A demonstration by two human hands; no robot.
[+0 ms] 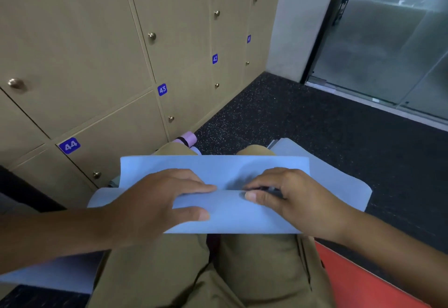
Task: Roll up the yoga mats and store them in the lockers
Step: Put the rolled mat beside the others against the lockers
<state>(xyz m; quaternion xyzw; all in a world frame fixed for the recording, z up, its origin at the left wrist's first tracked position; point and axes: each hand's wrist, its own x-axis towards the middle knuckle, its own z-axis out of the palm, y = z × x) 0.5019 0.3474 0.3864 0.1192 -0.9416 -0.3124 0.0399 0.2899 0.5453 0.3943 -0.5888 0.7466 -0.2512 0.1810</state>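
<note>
A light blue yoga mat [218, 169] lies across my lap, its near edge folded over into a flat band. My left hand [157, 201] grips that folded edge on the left, fingers on top and thumb on the near face. My right hand [286, 193] holds the fold on the right, fingers curled over its crease and thumb pressed on the front. A rolled pink mat [188, 139] with a dark strap lies on the floor against the lockers [101, 65]. All locker doors in view are closed.
Tan locker doors numbered 38, 42, 43 and 44, each with a round knob, fill the left. Dark speckled floor [303, 118] stretches to a glass door [388, 53] at the right. A red mat [351, 276] lies by my right thigh; more blue mat [53, 273] at lower left.
</note>
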